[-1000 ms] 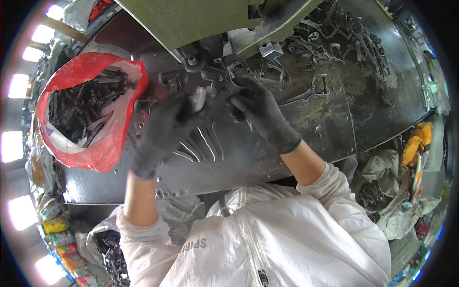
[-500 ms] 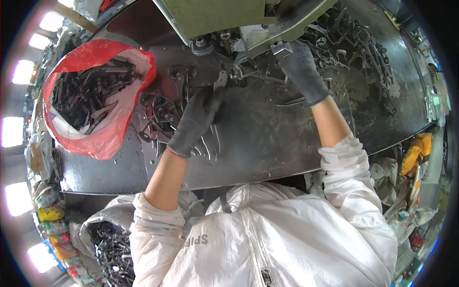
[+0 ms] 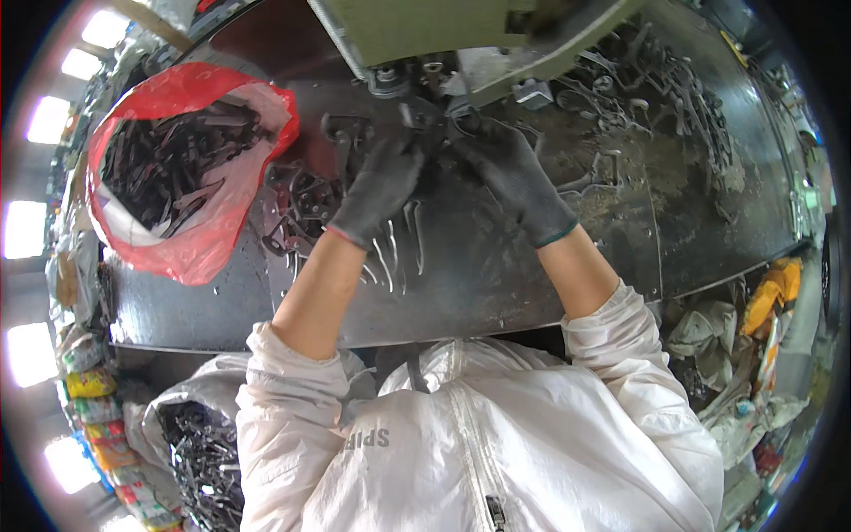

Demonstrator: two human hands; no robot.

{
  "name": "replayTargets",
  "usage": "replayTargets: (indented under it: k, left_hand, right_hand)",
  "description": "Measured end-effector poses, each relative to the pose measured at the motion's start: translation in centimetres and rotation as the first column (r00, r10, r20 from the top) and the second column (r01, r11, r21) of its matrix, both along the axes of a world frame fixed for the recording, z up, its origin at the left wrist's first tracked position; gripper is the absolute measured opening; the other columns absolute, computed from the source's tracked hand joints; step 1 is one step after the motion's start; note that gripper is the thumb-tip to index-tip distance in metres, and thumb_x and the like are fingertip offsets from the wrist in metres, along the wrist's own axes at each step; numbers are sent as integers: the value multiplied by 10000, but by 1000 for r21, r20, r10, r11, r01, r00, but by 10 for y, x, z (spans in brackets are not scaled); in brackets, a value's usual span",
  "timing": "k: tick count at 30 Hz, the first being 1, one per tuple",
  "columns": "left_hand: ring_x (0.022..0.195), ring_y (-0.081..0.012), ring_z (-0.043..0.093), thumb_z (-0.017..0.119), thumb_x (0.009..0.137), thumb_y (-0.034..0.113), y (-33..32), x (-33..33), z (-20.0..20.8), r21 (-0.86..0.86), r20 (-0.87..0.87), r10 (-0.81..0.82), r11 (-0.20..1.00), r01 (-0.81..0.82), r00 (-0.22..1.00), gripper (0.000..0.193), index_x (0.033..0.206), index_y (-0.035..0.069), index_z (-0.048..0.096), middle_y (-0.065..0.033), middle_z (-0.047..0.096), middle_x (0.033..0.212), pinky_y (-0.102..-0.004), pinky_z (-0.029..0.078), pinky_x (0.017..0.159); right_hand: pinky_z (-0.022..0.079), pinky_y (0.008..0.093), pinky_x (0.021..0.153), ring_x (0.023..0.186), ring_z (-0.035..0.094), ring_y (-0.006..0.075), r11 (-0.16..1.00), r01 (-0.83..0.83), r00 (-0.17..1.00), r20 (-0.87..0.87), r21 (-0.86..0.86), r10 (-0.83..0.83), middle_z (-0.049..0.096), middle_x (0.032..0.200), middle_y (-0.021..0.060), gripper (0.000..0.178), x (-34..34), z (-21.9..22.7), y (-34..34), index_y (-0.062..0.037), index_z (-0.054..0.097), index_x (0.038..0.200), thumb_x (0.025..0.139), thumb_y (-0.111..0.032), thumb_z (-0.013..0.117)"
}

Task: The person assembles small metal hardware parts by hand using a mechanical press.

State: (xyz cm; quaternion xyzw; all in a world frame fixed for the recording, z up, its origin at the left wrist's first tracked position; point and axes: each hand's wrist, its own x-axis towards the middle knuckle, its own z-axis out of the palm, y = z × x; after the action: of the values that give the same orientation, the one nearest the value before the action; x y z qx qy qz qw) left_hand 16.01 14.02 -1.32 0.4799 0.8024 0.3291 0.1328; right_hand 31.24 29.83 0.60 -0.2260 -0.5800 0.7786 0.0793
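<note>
A metalworking shop: a greasy steel workbench point(image 3: 532, 275) under a green press machine point(image 3: 417, 31), loose stamped metal parts point(image 3: 656, 89) scattered far right, and a red bag point(image 3: 177, 168) of dark pieces at left.

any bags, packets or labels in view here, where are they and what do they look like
Red bag: on the bench's left, open, white-lined, full of dark metal parts.
White sack: lower left below the bench, holding dark metal parts.
Packets: far lower left edge, small, yellow, green and red.
Yellow wrapper: right, below the bench, crumpled among pale rags.
Grey lettering: on the white jacket's chest.
</note>
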Motion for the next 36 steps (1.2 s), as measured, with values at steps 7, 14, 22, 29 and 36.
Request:
replayTargets:
  k: [7,14,22,29,36]
  left_hand:
    - [1038,-437,649,558,973,284,-31,-32,11,-11,-652,-119,989,149,749,319,1117,31,686,-243,675,1050,-521,512,893]
    - [945,-413,676,571,961,303,-123,-202,39,-21,-634,235,947,-320,737,256,1102,119,680,-184,702,1058,-521,525,839]
    - [1093,-396,650,554,999,287,-135,-282,-24,-304,-711,-90,934,-189,698,309,1210,87,659,-212,672,1193,-454,515,935]
    - [1094,-205,668,618,1021,371,-92,-156,49,273,7,279,923,-270,960,428,1297,44,630,-151,698,1183,-354,500,964]
    - [907,-140,661,738,943,144,-80,-25,105,12,5,-26,1000,26,1000,390,1296,18,630,-85,708,1113,-300,535,815]
  right_hand:
    - [538,250,639,731,632,108,993,84,995,-50,-78,-88,667,987,64,338,12,-4,-9,7,584,1324,995,-68,605]
    - [506,254,581,675,614,120,993,103,994,36,-55,-101,658,947,71,396,8,3,-17,23,548,1382,992,-41,580]
    - [512,233,565,643,621,95,999,4,999,46,39,-5,687,944,74,394,20,29,-17,27,551,1364,992,-93,604]
    - [540,250,550,654,637,99,1000,16,993,117,-19,-14,663,911,65,380,23,5,-13,21,550,1345,984,-88,595]
    - [557,233,631,714,653,94,996,61,993,100,-62,-55,709,997,98,414,22,4,-24,48,515,1383,1003,-97,591]
